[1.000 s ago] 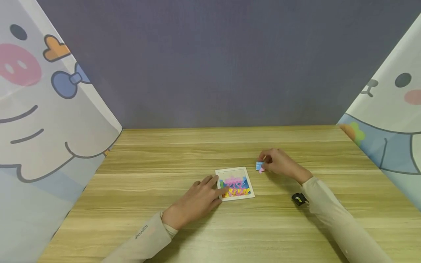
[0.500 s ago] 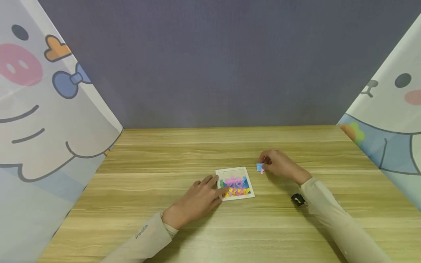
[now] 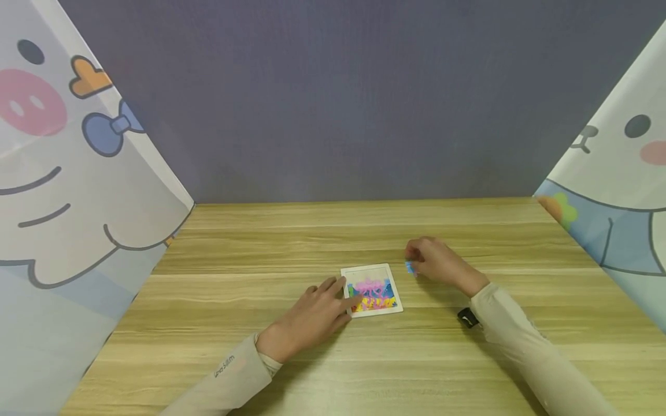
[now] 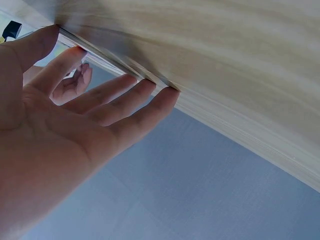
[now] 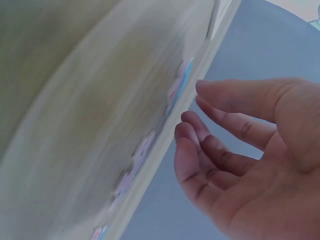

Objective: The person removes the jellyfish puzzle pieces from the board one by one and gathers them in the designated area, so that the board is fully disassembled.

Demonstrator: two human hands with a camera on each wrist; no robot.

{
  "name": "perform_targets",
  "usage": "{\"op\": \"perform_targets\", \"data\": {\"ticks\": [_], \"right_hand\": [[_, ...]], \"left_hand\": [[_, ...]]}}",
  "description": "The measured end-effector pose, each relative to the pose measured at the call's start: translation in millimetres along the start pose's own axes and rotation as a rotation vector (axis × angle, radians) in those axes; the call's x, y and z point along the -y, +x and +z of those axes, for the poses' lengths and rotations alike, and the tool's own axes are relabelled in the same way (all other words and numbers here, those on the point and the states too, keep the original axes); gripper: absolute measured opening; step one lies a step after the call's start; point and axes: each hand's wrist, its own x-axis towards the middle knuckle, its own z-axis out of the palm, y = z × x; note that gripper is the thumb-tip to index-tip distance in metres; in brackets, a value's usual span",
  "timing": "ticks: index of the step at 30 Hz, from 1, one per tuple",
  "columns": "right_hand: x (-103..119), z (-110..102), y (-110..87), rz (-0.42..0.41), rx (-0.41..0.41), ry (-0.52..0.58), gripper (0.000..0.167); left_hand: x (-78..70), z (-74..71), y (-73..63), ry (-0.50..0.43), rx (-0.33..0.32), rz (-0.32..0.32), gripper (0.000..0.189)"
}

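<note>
A white-framed jigsaw puzzle [image 3: 373,290] with a pink, blue and yellow picture lies on the table; its upper part is bare white. My left hand [image 3: 316,315] rests on its left edge, fingers spread and one finger across the picture. Beyond the puzzle's right side, my right hand [image 3: 437,263] hovers with bent fingers over a small blue puzzle piece [image 3: 410,267], which it partly hides. In the right wrist view, pink-and-blue puzzle pieces [image 5: 134,167] lie flat on the table, and thumb and forefinger stand near each other with nothing visible between them.
The wood-grain table [image 3: 250,248] meets a dark grey panel [image 3: 359,104] at the back. Cartoon-printed panels [image 3: 62,190] stand at both sides. A small black device [image 3: 467,318] sits by the right sleeve.
My right hand has shifted slightly left over the blue piece, and less of that piece shows, with its visible outline altered. The left hand and the puzzle have stayed put.
</note>
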Motion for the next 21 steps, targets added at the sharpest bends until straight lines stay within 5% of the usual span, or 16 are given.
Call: {"op": "perform_targets", "data": {"ticks": [15, 21], "right_hand": [[39, 15, -0.3, -0.227, 0.073, 0.02, 0.017], [47, 24, -4.0, -0.225, 0.167, 0.02, 0.018]], "left_hand": [[0.6, 0.2, -0.1, -0.003, 0.014, 0.003, 0.038], [0.9, 0.4, -0.3, 0.007, 0.009, 0.018, 0.037]]}}
